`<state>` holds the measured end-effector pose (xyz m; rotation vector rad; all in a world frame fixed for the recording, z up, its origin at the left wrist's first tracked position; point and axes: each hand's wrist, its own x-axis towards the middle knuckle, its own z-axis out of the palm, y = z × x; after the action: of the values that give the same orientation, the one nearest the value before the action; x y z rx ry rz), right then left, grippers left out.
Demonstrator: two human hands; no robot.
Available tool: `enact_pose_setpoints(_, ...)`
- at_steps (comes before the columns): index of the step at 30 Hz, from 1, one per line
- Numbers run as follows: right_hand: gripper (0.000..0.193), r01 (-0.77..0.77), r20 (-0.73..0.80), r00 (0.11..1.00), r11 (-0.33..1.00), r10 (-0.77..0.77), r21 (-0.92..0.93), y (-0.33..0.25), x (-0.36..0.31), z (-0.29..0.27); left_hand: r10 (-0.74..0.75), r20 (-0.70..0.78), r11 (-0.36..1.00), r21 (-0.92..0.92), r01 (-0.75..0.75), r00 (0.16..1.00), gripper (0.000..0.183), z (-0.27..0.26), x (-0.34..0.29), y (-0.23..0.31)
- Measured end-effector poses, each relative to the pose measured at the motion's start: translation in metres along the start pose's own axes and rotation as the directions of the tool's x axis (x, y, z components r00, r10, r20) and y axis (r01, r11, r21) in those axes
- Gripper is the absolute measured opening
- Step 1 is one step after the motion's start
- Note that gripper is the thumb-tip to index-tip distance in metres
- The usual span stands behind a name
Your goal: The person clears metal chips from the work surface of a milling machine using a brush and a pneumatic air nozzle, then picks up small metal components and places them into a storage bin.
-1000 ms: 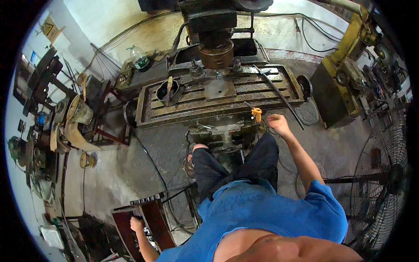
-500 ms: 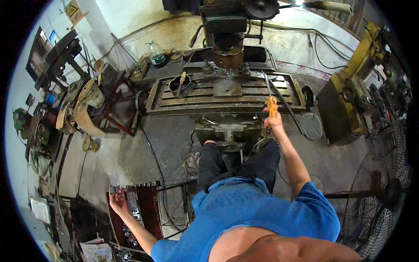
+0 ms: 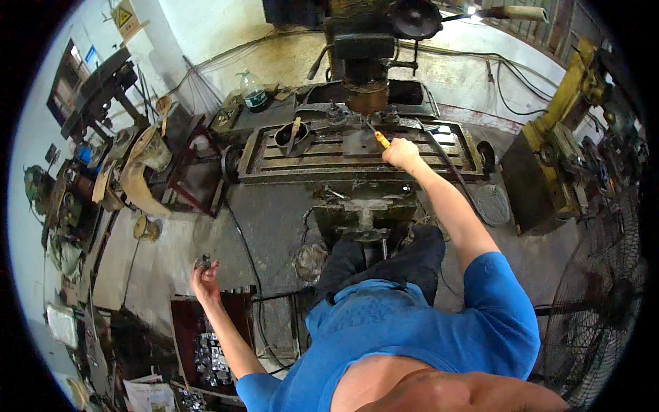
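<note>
My right hand (image 3: 402, 155) is closed round the yellow handle of a thin-shafted hand tool (image 3: 382, 139). It reaches over the slotted table (image 3: 274, 163) of a milling machine. The tool's dark shaft points up and left toward the work area below the machine's spindle head (image 3: 365, 96); whether its tip touches anything I cannot tell. Out to the left, my left hand (image 3: 205, 281) pinches a small dark metal part (image 3: 203, 261) with raised fingers. Below that hand stands a reddish-brown tray (image 3: 184, 319), holding several small shiny metal blocks (image 3: 211, 360).
A dark pot (image 3: 291, 139) with a brush in it sits on the machine table's left side. A long bar (image 3: 443, 154) leans over its right side. Yellow machinery (image 3: 542, 161) and a caged fan (image 3: 590, 309) stand right. A cable (image 3: 241, 240) crosses the floor.
My right hand has swung left and inward over the machine table, bringing the tool's shaft toward the spindle area. My left hand has risen away from the tray with the metal part.
</note>
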<state>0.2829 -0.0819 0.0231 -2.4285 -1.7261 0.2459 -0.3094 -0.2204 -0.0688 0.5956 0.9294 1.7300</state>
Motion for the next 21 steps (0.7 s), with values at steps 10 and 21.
enact_pose_setpoints(10, 0.033, 0.601, 0.318, 0.744, 0.796, -0.588, 0.067, -0.054, -0.150, 0.003, -0.229, -0.002, 0.960, 0.168, 0.226, 0.974, 0.034, 0.021, -0.015, -0.057)
enact_pose_setpoints(21, 0.029, 0.696, 0.381, 0.608, 0.699, -0.697, 0.167, -0.158, -0.199, 0.085, -0.388, -0.166, 0.918, 0.011, 0.395, 0.907, 0.020, 0.057, -0.012, -0.109)
